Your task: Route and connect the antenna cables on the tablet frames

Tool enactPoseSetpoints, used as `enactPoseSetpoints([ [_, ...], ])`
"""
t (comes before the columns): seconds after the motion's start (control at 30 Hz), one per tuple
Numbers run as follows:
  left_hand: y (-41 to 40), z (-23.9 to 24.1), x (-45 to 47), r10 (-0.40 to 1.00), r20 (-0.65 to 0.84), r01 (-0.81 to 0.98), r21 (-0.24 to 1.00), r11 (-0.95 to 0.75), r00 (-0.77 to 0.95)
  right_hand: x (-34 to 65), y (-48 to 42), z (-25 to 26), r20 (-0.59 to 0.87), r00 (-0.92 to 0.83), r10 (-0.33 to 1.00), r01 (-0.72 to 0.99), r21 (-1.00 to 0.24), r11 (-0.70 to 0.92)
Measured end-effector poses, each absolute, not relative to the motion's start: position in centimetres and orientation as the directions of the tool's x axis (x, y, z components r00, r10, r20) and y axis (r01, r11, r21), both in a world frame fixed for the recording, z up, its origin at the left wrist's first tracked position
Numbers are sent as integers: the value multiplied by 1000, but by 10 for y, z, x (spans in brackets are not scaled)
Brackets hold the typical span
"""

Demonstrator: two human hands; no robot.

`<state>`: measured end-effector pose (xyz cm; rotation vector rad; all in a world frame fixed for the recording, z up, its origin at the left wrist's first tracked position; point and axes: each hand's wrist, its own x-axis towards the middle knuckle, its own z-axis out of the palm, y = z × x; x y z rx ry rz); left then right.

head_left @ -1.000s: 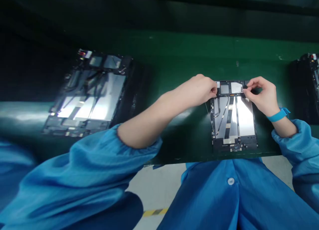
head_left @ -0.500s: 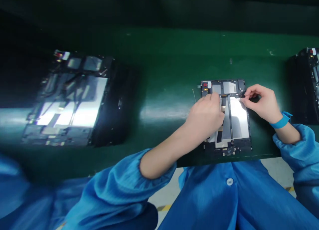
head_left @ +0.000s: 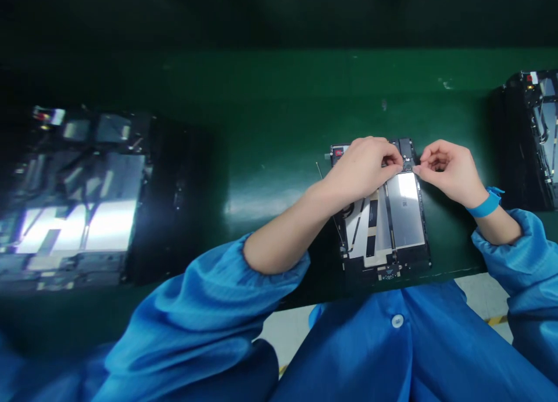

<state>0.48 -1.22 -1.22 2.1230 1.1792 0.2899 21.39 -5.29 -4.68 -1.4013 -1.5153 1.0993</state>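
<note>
An opened tablet (head_left: pixel 392 228) with silver panels and black ribbon cables lies on the green belt (head_left: pixel 279 106) in front of me. My left hand (head_left: pixel 364 167) rests over its upper part, fingers curled and pressed down near the top edge. My right hand (head_left: pixel 447 169) is at the tablet's upper right corner, thumb and forefinger pinched together on something too small to make out. The two hands' fingertips nearly meet. A blue band (head_left: pixel 486 204) circles my right wrist.
A second opened tablet (head_left: pixel 74 204) lies blurred at the left on the belt. A third tablet (head_left: pixel 534 129) sits at the right edge. The belt's near edge runs just below the middle tablet; my blue smock (head_left: pixel 392 344) fills the foreground.
My left hand has moved up from the tablet's middle to its top edge, close to the right hand. The belt's tablets have shifted leftward in view.
</note>
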Motion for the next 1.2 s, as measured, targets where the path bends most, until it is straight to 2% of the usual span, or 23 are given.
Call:
enactPoseSetpoints([
  [0.13,-10,-12,4,814,-114,646,675,-356,569,216,-52,-44,-46,-95,994,312,-950,-14],
  [0.33,-10,-13,10,815,-112,690,605,-398,568,222,-51,-44,-53,-86,995,277,-960,-28],
  [0.43,-10,-12,15,788,-64,666,578,-471,613,221,-49,-43,-14,-51,999,251,-968,-1],
  [0.53,-10,-14,18,741,21,577,614,-539,671,215,-47,-44,54,-19,998,208,-976,57],
  [0.63,-10,-19,18,782,43,588,634,-503,622,207,-44,-48,92,0,996,169,-981,90],
  [0.83,-15,-25,13,875,5,684,622,-381,484,203,-39,-55,-3,-74,997,226,-974,14],
  [1.0,-17,-23,16,878,-29,698,619,-360,479,207,-38,-51,-59,-92,994,180,-983,-42],
  [1.2,-17,-27,12,870,31,666,630,-399,492,210,-37,-48,-89,-116,989,165,-984,-69],
])
